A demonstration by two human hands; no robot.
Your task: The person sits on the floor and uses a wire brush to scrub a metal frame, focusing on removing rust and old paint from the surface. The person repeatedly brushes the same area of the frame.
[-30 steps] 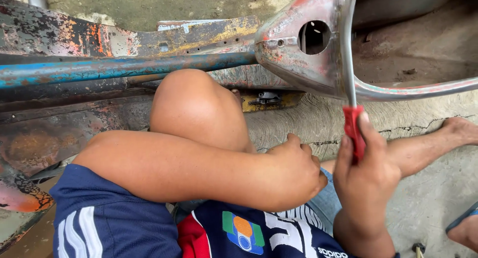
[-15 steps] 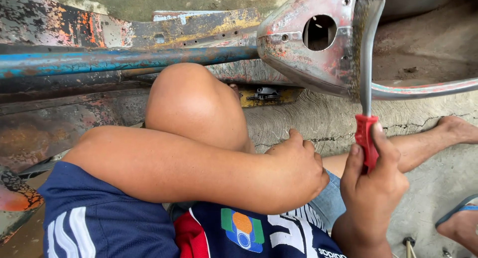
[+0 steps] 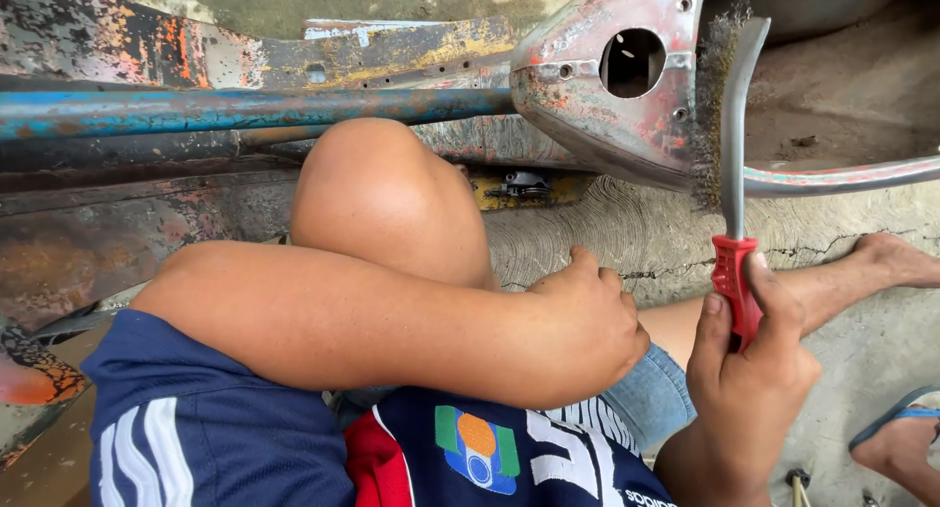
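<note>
My right hand (image 3: pixel 749 390) grips the red handle of a wire brush (image 3: pixel 731 135). The brush stands upright with its bristles against the right edge of a worn red metal panel (image 3: pixel 587 96) that has a round hole. My left hand (image 3: pixel 587 321) is curled into a loose fist and rests across my lap, its forearm lying below my raised bare knee (image 3: pixel 382 194). That hand holds nothing.
A rusty blue pipe (image 3: pixel 245 111) runs left from the panel, above rusted, paint-flaked sheet metal (image 3: pixel 127 233). The cracked concrete floor (image 3: pixel 636 233) lies beneath. My bare foot (image 3: pixel 891 262) stretches out at right, and a blue sandal (image 3: pixel 896 424) sits at lower right.
The wire brush has shifted right along the panel's edge, and my right hand moved with it. My left arm stays across my lap.
</note>
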